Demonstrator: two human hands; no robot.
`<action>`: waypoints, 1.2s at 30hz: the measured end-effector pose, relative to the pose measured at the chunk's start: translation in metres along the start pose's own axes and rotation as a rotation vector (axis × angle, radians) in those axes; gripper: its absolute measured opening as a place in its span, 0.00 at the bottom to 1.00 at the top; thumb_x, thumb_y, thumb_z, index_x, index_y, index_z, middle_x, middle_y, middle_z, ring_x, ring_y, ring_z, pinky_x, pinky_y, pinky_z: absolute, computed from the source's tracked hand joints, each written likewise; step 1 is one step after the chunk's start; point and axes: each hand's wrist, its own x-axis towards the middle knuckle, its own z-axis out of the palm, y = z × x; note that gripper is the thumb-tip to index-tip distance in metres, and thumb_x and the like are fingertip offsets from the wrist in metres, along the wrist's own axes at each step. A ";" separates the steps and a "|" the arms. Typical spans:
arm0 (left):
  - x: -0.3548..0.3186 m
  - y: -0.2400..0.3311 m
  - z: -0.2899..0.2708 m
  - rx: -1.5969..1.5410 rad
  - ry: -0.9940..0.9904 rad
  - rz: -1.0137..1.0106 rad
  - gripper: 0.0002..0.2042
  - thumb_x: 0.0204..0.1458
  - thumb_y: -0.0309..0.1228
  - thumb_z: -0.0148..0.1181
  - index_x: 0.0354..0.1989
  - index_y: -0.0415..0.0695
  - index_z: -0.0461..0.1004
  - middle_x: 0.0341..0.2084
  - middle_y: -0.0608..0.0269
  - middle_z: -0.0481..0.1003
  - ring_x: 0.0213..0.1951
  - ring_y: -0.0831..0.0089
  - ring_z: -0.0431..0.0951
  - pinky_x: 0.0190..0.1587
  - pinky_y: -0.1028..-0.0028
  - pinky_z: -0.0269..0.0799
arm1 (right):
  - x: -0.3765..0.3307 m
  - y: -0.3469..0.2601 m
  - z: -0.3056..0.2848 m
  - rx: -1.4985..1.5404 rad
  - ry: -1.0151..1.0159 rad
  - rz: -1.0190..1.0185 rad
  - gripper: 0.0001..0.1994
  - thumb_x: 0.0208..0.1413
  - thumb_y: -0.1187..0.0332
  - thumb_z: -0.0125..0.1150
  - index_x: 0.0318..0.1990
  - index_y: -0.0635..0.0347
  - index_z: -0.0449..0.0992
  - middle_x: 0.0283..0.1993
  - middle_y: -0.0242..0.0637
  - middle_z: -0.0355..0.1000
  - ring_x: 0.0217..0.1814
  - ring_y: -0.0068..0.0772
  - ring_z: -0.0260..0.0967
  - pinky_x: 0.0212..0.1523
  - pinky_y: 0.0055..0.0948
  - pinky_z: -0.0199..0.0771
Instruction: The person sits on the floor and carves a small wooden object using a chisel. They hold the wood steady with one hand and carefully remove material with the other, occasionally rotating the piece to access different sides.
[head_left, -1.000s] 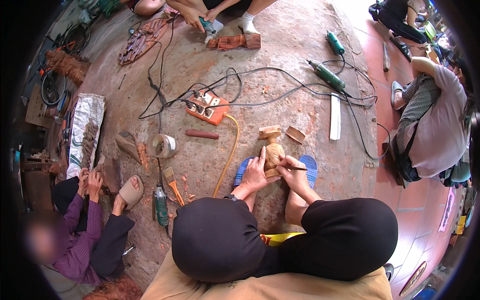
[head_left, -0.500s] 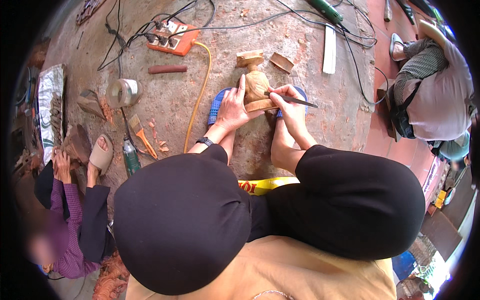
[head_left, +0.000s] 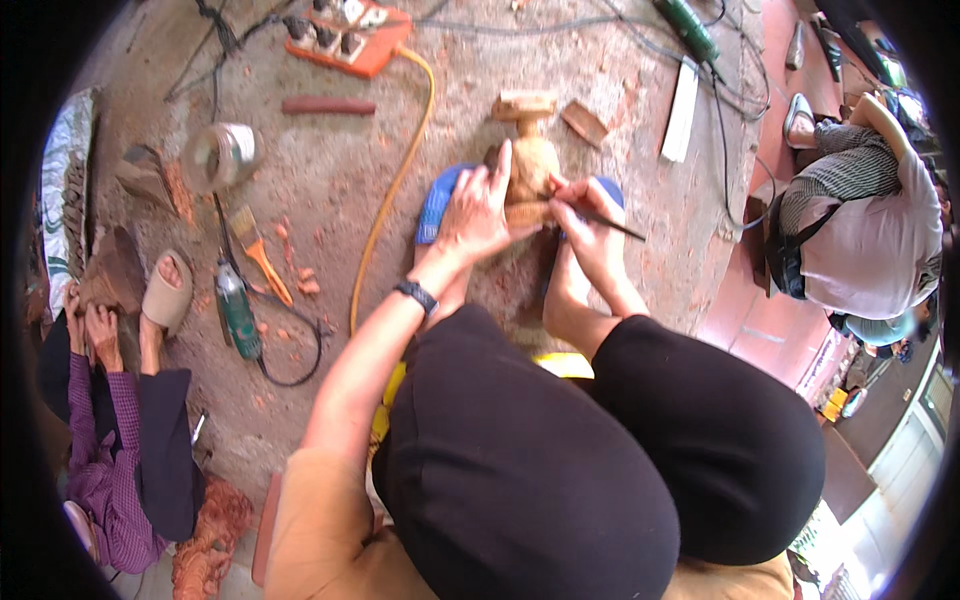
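A pale wooden carving (head_left: 535,165) with a rounded body, a narrow neck and a blocky top stands on the ground between my feet. My left hand (head_left: 474,212) grips its left side, index finger stretched up along the body and thumb along the base. In my right hand (head_left: 592,225) a thin dark stick-like tool (head_left: 622,227) is pinched, its near end against the carving's lower right side. Its working tip is hidden by my fingers and blur. Blue slippers (head_left: 437,205) lie on both sides of the carving.
Beyond the carving lies a small wood offcut (head_left: 584,122). An orange power strip (head_left: 372,52), its yellow cord (head_left: 392,192), a brush (head_left: 262,258), a clear jar (head_left: 218,160) and green rotary tools (head_left: 236,312) are about. Co-workers sit at left (head_left: 115,440) and right (head_left: 860,220).
My view has shifted and tilted, so more of my left arm shows and my knees sit farther right. Both hands stay on the carving; the right hand's tool has moved slightly down its side.
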 end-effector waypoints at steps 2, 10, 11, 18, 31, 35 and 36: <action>0.005 0.001 -0.003 -0.013 0.017 -0.001 0.63 0.39 0.52 0.78 0.76 0.32 0.43 0.40 0.45 0.76 0.43 0.50 0.75 0.52 0.57 0.69 | 0.004 -0.012 0.003 -0.125 -0.034 -0.057 0.04 0.58 0.82 0.64 0.36 0.66 0.74 0.40 0.35 0.76 0.61 0.33 0.76 0.57 0.28 0.75; 0.002 0.003 -0.007 -0.021 -0.003 -0.005 0.64 0.38 0.50 0.79 0.77 0.34 0.42 0.39 0.47 0.76 0.43 0.51 0.75 0.54 0.58 0.69 | 0.001 -0.011 0.004 -0.339 -0.110 -0.143 0.05 0.54 0.82 0.70 0.33 0.67 0.77 0.38 0.41 0.80 0.62 0.38 0.78 0.55 0.30 0.77; 0.001 0.003 -0.006 -0.023 -0.004 -0.012 0.64 0.38 0.50 0.79 0.77 0.34 0.42 0.39 0.46 0.76 0.43 0.51 0.75 0.54 0.57 0.69 | 0.003 -0.015 0.005 -0.353 -0.123 -0.125 0.05 0.54 0.81 0.70 0.33 0.67 0.78 0.38 0.42 0.80 0.62 0.38 0.78 0.55 0.30 0.76; 0.002 0.004 -0.004 -0.025 0.018 -0.008 0.64 0.38 0.49 0.80 0.77 0.35 0.41 0.39 0.46 0.75 0.44 0.50 0.74 0.53 0.57 0.70 | 0.007 -0.008 -0.003 -0.194 -0.077 -0.029 0.04 0.54 0.80 0.68 0.35 0.66 0.79 0.40 0.41 0.81 0.58 0.36 0.79 0.52 0.30 0.78; 0.001 0.003 -0.003 -0.041 0.027 0.006 0.64 0.38 0.49 0.80 0.77 0.35 0.41 0.39 0.47 0.75 0.43 0.50 0.74 0.53 0.58 0.70 | 0.014 -0.017 -0.003 0.019 -0.078 0.152 0.04 0.53 0.81 0.68 0.36 0.67 0.80 0.40 0.43 0.80 0.61 0.35 0.78 0.52 0.31 0.80; 0.001 0.003 -0.002 -0.016 0.017 -0.019 0.64 0.38 0.49 0.80 0.77 0.33 0.41 0.39 0.47 0.76 0.44 0.51 0.75 0.54 0.58 0.69 | 0.019 -0.024 0.002 -0.347 -0.193 0.017 0.04 0.52 0.77 0.70 0.36 0.65 0.82 0.44 0.47 0.81 0.60 0.36 0.78 0.52 0.33 0.78; 0.001 0.003 -0.002 -0.023 0.015 -0.015 0.64 0.38 0.49 0.80 0.77 0.33 0.41 0.39 0.47 0.76 0.44 0.51 0.75 0.54 0.58 0.69 | 0.019 -0.028 0.005 -0.317 -0.185 0.055 0.05 0.52 0.76 0.70 0.36 0.65 0.83 0.46 0.48 0.81 0.59 0.37 0.79 0.53 0.34 0.78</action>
